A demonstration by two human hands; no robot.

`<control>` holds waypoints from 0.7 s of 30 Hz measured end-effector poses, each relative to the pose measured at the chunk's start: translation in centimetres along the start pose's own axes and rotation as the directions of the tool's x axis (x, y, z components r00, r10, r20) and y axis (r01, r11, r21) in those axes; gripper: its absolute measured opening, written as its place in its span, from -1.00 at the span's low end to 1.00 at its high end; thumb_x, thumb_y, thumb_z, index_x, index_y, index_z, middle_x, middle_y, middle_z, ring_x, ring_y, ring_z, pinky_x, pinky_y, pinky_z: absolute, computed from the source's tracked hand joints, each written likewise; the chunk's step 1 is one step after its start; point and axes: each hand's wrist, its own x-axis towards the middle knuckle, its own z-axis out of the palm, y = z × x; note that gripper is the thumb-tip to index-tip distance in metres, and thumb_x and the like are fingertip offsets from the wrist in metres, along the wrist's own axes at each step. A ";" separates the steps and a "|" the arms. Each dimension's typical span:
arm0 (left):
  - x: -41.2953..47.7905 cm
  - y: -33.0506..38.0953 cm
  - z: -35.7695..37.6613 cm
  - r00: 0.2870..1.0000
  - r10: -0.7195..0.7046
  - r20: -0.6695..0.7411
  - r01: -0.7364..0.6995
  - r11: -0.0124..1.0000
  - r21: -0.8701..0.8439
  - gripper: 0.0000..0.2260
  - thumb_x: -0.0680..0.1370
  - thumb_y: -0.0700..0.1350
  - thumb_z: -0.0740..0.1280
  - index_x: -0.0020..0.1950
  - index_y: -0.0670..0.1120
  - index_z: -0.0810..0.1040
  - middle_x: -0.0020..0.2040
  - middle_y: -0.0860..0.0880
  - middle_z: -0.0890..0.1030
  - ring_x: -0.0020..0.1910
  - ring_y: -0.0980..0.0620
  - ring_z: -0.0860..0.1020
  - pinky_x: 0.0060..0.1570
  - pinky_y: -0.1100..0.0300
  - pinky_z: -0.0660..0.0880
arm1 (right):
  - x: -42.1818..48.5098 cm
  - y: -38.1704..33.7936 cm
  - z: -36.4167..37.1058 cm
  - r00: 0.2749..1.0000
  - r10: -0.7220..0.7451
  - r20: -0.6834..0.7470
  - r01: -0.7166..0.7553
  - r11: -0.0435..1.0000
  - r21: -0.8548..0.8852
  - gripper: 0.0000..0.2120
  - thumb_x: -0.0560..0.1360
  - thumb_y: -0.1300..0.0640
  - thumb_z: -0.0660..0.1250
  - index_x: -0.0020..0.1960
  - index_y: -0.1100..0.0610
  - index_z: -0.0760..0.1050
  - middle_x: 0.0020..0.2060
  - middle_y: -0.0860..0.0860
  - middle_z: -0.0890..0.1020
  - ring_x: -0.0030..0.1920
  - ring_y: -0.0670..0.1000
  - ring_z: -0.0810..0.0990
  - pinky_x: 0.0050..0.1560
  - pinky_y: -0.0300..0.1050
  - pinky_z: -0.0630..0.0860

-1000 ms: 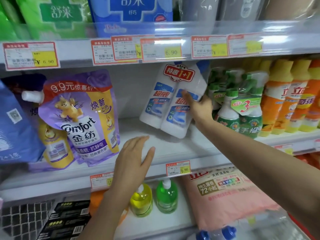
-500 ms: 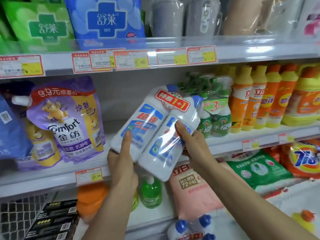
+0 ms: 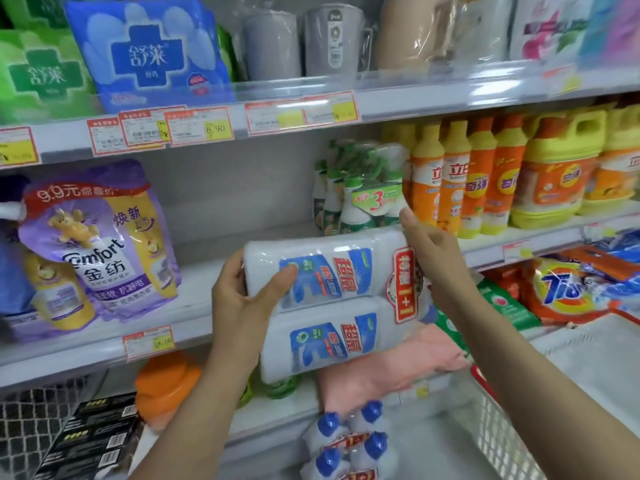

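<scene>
- The twin-pack of white cleaner bottles (image 3: 332, 306) is held in front of the shelves: two bottles shrink-wrapped in clear film, one lying above the other. Each has a blue-and-white label, and a red "1+1" tag runs across the neck end.
- The left hand (image 3: 239, 299) grasps the base end, with the thumb pressed on the upper bottle's label and the fingers curled behind.
- The right hand (image 3: 433, 258) grips the cap end. Its fingers go round the back, out of sight.
- Half a second ago the pack slanted, caps up and to the right. Now it lies level, caps toward the right hand, and it has come further out from the shelf.
- The left hand had one finger pointing up along the pack then; now it wraps the base.
- Just beyond the right hand stands the green spray-bottle pack (image 3: 360, 202), with the orange dish-soap bottles (image 3: 453, 178) further right.
- Behind the left hand the shelf (image 3: 194, 299) is bare as far as the Comfort pouch (image 3: 104, 247).
- The shelf's price rail (image 3: 104, 355) runs just below the left wrist.
- Under the pack lie a pink bag (image 3: 388, 372) and blue-capped bottles (image 3: 349, 441).
- The wire basket (image 3: 502, 445) sits below the right forearm.
</scene>
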 end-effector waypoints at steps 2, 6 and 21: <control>-0.4 0.3 0.9 0.996 0.026 0.081 -0.031 0.997 0.064 -0.66 0.25 0.05 0.60 -0.04 0.17 0.59 -0.04 0.02 0.71 -0.09 0.00 0.70 -0.26 0.20 0.61 | -0.4 1.3 -0.3 0.993 0.055 -0.107 -0.042 0.992 0.121 -0.20 0.38 -0.37 0.39 -0.13 0.46 0.46 -0.23 0.43 0.55 -0.27 0.25 0.56 -0.16 0.07 0.55; -1.4 -0.5 1.6 0.980 -0.019 0.200 -0.008 0.991 0.134 -0.52 0.25 -0.07 0.65 0.08 0.16 0.55 0.04 0.02 0.68 0.00 0.01 0.68 -0.16 0.10 0.65 | -0.4 3.0 -0.9 0.914 0.170 -0.369 -0.040 0.942 0.334 -0.76 0.29 -0.03 0.41 -0.45 0.07 0.47 -0.49 0.05 0.53 -0.43 0.01 0.51 -0.26 0.04 0.42; -1.9 -2.0 2.2 0.987 0.007 0.161 -0.030 0.989 0.145 -0.51 0.14 0.04 0.61 0.00 0.16 0.52 0.01 0.07 0.66 -0.04 0.07 0.67 -0.21 0.17 0.63 | 1.1 5.2 -5.3 0.980 -0.037 0.193 0.024 0.997 0.070 -0.54 0.38 -0.37 0.39 -0.06 0.02 0.67 -0.06 0.07 0.72 -0.05 0.08 0.70 -0.03 -0.02 0.63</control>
